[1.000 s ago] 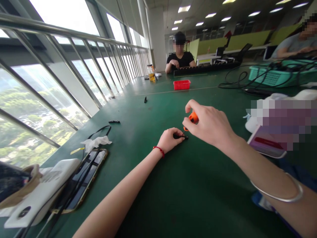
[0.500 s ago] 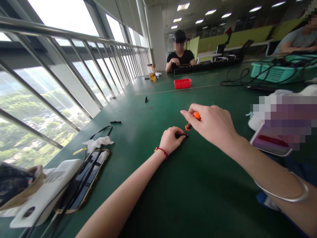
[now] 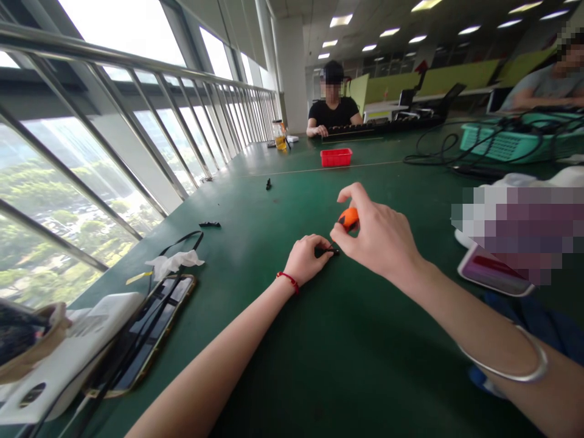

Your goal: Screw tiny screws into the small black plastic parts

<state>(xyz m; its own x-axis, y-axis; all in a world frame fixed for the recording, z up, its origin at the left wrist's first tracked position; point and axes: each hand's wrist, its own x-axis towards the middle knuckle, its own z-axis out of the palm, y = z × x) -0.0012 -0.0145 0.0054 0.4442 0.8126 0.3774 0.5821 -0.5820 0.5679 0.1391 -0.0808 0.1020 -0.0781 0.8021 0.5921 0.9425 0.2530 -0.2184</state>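
My left hand (image 3: 306, 260) rests on the green table, its fingers closed around a small black part (image 3: 335, 251) that pokes out past the fingertips. In my right hand (image 3: 378, 234) is a screwdriver with an orange and black handle (image 3: 349, 218), gripped between thumb and fingers with the index finger raised and curled. The screwdriver slants down to the black part, and its tip is at or very near it; the exact contact is too small to see.
A red tray (image 3: 336, 158) sits ahead. Small black pieces (image 3: 268, 184) lie to the left. A phone (image 3: 150, 340), cables and a white power strip (image 3: 68, 359) fill the left edge. A teal basket (image 3: 502, 143) with cables stands right. A person (image 3: 334, 109) sits across the table.
My right hand has shifted left and changed its hold on the screwdriver: the thumb has come down and the index finger has lifted. My left hand keeps the black part in place.
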